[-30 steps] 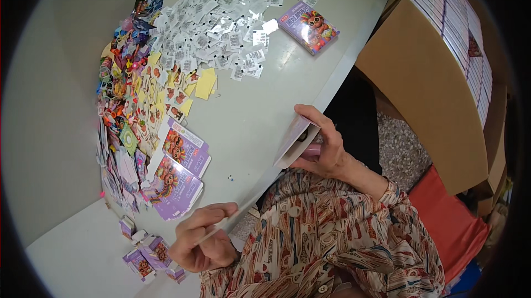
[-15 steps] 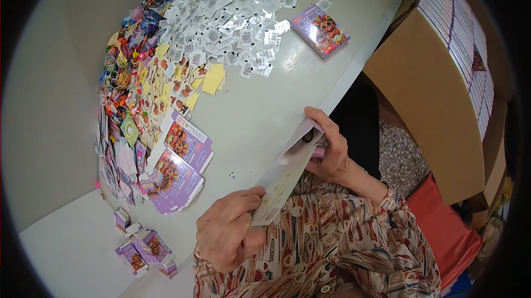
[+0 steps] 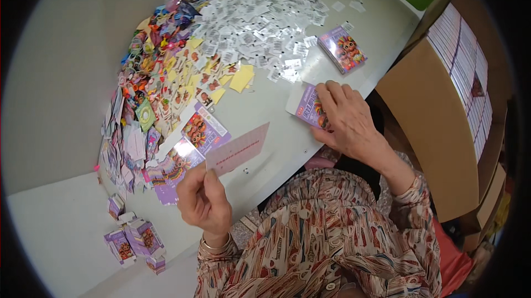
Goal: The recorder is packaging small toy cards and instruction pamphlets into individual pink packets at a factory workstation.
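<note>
My left hand (image 3: 204, 201) is closed, pinching a thin pinkish-white card (image 3: 240, 149) by its lower left corner. The card is raised above the table near some flat purple boxes (image 3: 202, 132). Farther right, my right hand (image 3: 351, 118) is wrapped over a small purple box (image 3: 311, 107) with a cartoon print. A pale flap sticks out at the box's left end. Just beyond that hand, a finished-looking purple box (image 3: 344, 49) lies on the table (image 3: 276, 104).
A heap of small white printed packets (image 3: 265, 27) covers the far table. Colourful trinkets (image 3: 149, 60), yellow cards (image 3: 240, 78) and paper sheets (image 3: 130, 143) are piled leftward. Folded small boxes (image 3: 138, 237) sit lower left. A large cardboard carton (image 3: 431, 110) full of boxes stands right.
My hands have separated. The left has carried the card away to the left, while the right has brought the purple box forward over the table edge. The view has shifted slightly.
</note>
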`<state>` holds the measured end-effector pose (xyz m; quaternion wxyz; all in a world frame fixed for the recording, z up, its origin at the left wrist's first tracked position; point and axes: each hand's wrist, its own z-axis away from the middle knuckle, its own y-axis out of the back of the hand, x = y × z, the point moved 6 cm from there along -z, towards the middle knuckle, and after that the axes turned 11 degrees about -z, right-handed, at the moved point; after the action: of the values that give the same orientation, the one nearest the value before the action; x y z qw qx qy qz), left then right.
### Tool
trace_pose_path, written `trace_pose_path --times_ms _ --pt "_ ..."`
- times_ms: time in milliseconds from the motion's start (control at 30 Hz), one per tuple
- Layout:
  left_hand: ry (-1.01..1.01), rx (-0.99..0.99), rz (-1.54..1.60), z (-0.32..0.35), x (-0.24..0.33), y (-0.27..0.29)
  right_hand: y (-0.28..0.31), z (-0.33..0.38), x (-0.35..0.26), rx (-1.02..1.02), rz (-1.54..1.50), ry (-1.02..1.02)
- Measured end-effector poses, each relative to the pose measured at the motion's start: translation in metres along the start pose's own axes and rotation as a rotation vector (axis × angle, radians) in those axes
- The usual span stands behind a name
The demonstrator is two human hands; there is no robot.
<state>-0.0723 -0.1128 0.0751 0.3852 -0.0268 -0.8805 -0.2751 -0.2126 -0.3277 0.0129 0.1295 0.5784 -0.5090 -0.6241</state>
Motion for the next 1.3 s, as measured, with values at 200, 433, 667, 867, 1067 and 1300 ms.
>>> trace_pose_path --times_ms 200,433,667,867,1067,1300 --pt "0.176 0.007 0.025 0.012 -0.028 0.012 0.0 -0.047 -0.062 -0.269 0.588 0.363" --pt "0.208 0.019 -0.011 0.018 -0.042 0.017 -0.011 -0.066 -0.065 -0.546 0.732 0.428" --pt "0.234 -0.011 -0.008 0.016 -0.051 0.014 0.02 -0.05 -0.002 -0.389 0.365 0.113" --pt "0.311 -0.044 0.05 0.017 -0.057 0.002 0.018 -0.007 0.019 -0.258 0.051 0.035" --pt "0.304 -0.037 0.118 0.007 -0.047 -0.019 0.007 0.023 0.02 -0.148 -0.07 -0.083" --pt "0.262 -0.133 0.285 -0.002 -0.023 -0.07 -0.003 0.043 0.001 0.051 -0.2 -0.021"
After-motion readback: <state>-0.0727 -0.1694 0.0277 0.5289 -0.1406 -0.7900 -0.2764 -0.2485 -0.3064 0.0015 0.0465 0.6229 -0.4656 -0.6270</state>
